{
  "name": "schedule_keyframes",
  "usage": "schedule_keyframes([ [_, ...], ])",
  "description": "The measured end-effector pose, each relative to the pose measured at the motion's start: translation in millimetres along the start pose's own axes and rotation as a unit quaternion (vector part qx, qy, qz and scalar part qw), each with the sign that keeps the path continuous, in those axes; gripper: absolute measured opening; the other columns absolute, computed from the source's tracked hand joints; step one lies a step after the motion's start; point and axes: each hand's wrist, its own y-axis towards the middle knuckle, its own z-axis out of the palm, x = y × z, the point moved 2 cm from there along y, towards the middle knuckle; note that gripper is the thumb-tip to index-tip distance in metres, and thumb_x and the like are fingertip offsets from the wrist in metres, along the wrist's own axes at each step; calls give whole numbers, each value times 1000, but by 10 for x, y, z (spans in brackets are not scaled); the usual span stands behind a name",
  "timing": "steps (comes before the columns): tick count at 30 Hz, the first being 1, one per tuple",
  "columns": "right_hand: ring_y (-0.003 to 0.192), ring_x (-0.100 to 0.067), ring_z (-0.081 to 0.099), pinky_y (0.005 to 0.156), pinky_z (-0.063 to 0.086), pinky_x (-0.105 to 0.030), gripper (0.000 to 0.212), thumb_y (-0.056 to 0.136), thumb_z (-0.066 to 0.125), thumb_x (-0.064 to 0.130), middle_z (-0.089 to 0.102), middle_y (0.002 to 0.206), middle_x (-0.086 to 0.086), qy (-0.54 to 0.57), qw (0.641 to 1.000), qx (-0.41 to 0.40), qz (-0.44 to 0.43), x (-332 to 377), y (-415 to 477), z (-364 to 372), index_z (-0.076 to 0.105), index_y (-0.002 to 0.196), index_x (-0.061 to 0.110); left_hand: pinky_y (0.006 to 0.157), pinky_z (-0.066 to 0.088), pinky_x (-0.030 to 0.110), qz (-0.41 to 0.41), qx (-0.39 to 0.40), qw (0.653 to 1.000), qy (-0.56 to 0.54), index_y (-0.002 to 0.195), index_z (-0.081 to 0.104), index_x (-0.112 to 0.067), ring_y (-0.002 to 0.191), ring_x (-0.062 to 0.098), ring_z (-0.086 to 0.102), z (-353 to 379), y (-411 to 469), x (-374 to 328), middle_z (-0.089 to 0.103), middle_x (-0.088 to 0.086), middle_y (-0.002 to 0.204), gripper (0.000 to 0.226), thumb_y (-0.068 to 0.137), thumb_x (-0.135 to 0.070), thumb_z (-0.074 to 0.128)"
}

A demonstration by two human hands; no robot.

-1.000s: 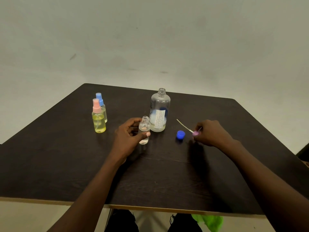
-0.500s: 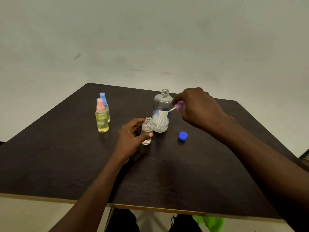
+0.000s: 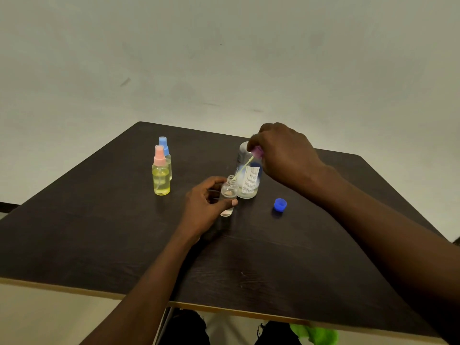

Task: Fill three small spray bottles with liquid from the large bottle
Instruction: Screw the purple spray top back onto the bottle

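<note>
My left hand (image 3: 202, 207) grips a small clear spray bottle (image 3: 228, 195) that stands uncapped on the dark table (image 3: 99, 232). My right hand (image 3: 283, 153) holds a purple spray cap (image 3: 257, 152) above it; the cap's thin tube (image 3: 242, 168) slants down with its tip at the small bottle's mouth. Right behind stands the large clear bottle (image 3: 249, 180) with a white label, uncapped, its top partly hidden by my right hand. Two capped small bottles stand at the left: a pink-capped one (image 3: 160, 173) with yellow liquid and a blue-capped one (image 3: 166, 155) behind it.
A blue screw cap (image 3: 280, 204) lies on the table to the right of the large bottle. The table's light front edge (image 3: 224, 311) runs below my arms. Something bright green (image 3: 313, 333) shows under the table.
My right hand picked the purple spray cap off the table, carried it up and left past the large bottle, and now its tube reaches the small bottle's mouth. My left hand stayed on the small bottle.
</note>
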Motion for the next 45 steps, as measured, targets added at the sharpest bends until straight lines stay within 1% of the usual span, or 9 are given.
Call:
schedule_keyframes([
  [6, 101, -22, 52, 64, 34, -29, 29, 88, 51, 6, 59, 104, -2, 16, 998, 23, -61, 162, 35, 107, 69, 106, 18, 90, 57, 39, 1, -6, 1000, 10, 116, 68, -18, 96, 11, 69, -4, 0, -4, 74, -2, 105, 50, 69, -11, 84],
  [11, 102, -19, 55, 66, 45, -32, 32, 90, 48, 6, 60, 108, -2, 17, 989, 73, -128, 288, 8, 199, 70, 110, 18, 91, 56, 39, 3, -8, 1000, 5, 113, 67, -21, 97, 14, 69, -3, 0, -12, 73, 0, 104, 48, 70, -10, 84],
  [14, 103, -18, 57, 73, 52, -37, 36, 89, 47, 2, 60, 109, -2, 17, 985, 92, -142, 322, -10, 211, 69, 112, 18, 91, 56, 38, 8, -13, 1000, 10, 107, 65, -30, 96, 14, 68, -8, 2, -5, 72, 0, 103, 46, 70, -12, 84],
  [18, 101, -18, 58, 72, 50, -33, 38, 86, 49, -2, 61, 108, -2, 31, 985, 103, -136, 303, 14, 240, 70, 111, 18, 91, 56, 38, 12, -13, 1000, 12, 104, 63, -36, 97, 13, 68, -10, 5, 1, 72, -1, 103, 47, 69, -13, 85],
  [24, 99, -17, 60, 81, 51, -33, 35, 83, 56, -2, 66, 103, -2, 70, 982, 115, -131, 225, 81, 291, 72, 107, 17, 91, 56, 41, 10, -14, 1000, 11, 99, 62, -44, 97, 14, 68, -2, 21, 40, 72, -4, 101, 49, 69, -13, 85],
  [30, 93, -4, 57, 85, 51, -23, 43, 81, 59, -3, 69, 107, 1, 167, 969, 157, -93, 163, 95, 337, 68, 118, 17, 91, 55, 48, 5, 4, 1000, 3, 116, 68, -21, 99, 17, 69, -2, 34, 89, 74, -1, 104, 51, 67, -23, 84],
  [36, 97, -14, 64, 86, 54, -36, 42, 80, 66, 2, 69, 107, -3, 195, 967, 142, -80, 79, 84, 354, 67, 119, 18, 90, 55, 50, 13, 8, 1000, 0, 115, 68, -20, 98, 18, 70, -5, 34, 87, 74, 0, 103, 49, 68, -21, 82],
  [42, 90, -9, 62, 80, 51, -24, 27, 84, 63, 7, 66, 95, 6, 202, 966, 139, -82, 84, 88, 357, 71, 108, 17, 90, 55, 50, 13, 10, 1000, -12, 115, 68, -19, 97, 18, 71, 1, 36, 88, 75, 1, 102, 48, 69, -15, 82],
  [45, 86, -5, 58, 74, 47, -19, 21, 85, 64, 10, 64, 90, 11, 200, 965, 150, -76, 92, 117, 380, 70, 104, 16, 91, 55, 50, 10, 7, 1000, -13, 115, 68, -20, 97, 18, 71, -2, 40, 100, 75, 1, 102, 51, 66, -22, 82],
])
